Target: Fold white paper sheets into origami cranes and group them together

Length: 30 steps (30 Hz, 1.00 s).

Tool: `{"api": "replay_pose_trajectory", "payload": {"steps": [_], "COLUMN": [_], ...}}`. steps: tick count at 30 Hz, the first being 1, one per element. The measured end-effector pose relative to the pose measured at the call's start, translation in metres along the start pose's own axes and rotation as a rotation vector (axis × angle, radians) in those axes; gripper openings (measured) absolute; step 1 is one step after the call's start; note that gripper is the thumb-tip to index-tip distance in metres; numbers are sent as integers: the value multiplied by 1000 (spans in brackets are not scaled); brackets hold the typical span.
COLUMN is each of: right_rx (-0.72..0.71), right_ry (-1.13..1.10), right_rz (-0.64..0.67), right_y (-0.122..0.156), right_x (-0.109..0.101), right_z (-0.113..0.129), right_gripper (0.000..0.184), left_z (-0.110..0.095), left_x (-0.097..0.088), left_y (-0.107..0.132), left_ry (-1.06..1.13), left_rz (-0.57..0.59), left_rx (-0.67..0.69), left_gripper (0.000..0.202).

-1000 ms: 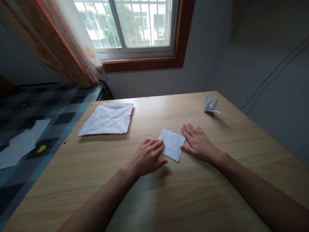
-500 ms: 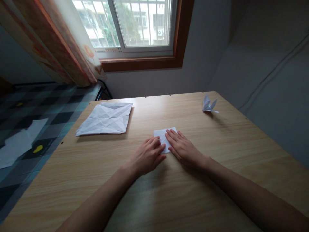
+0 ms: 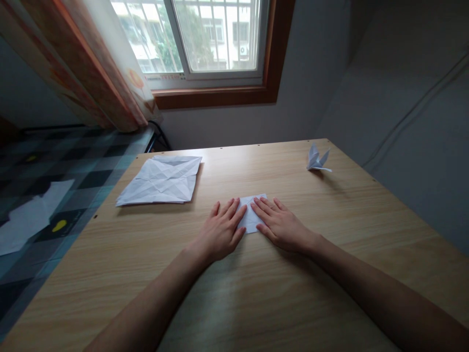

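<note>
A small folded square of white paper lies flat on the wooden table, between my two hands. My left hand rests with fingers spread, its fingertips and thumb on the paper's left side. On the opposite side my right hand lies flat, fingers stretched over the paper's right part. The paper's left and right edges are partly hidden beneath the hands. At the far right of the table stands a folded paper crane, apart from both hands.
Creased white paper sheets are stacked at the table's back left. Left of the table is a surface with a checked cloth, with white paper pieces on it. A window and curtain are behind.
My left hand's fingers have gone from curled to spread flat, and the hand has shifted slightly left. My right hand remains on the paper, nearly unmoved.
</note>
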State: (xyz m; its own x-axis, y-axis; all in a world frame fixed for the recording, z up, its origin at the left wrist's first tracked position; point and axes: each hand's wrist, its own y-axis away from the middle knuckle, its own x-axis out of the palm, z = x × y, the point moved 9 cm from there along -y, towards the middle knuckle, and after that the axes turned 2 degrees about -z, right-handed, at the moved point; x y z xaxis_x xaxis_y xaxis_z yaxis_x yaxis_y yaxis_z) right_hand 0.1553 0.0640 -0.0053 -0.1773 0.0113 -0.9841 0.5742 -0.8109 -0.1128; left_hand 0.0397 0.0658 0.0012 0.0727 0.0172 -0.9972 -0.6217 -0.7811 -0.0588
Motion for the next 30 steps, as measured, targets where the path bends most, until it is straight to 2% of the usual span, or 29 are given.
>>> {"api": "replay_pose_trajectory", "payload": {"steps": [6,12,20,23,26,30], "right_rx": [42,72,39,12,-36,-146], "right_ry": [12,3,-20,-48,-77,-90], "right_rz": [36,27,-45,-60,-118,-270], "right_y": [5,12,14,14,14,16], "right_x": [0,0,-6,-9,-15,-29], "right_z": [-15,-31,-33,-33,-28,-15], "right_gripper": [61,60,54,52,47,35], "left_z": [6,9,11,6,-2,-6], "left_x": [-1,-6,-11,-15,-20,-23], "left_y": [4,6,8,10,11,11], "left_ry": [-29,-5,63,88,130,162], "left_rz": [18,-10,-76,-115,-143,-164], "left_rx": [-20,25,69,133,216,259], "left_gripper": [60,64,69,73,64,47]}}
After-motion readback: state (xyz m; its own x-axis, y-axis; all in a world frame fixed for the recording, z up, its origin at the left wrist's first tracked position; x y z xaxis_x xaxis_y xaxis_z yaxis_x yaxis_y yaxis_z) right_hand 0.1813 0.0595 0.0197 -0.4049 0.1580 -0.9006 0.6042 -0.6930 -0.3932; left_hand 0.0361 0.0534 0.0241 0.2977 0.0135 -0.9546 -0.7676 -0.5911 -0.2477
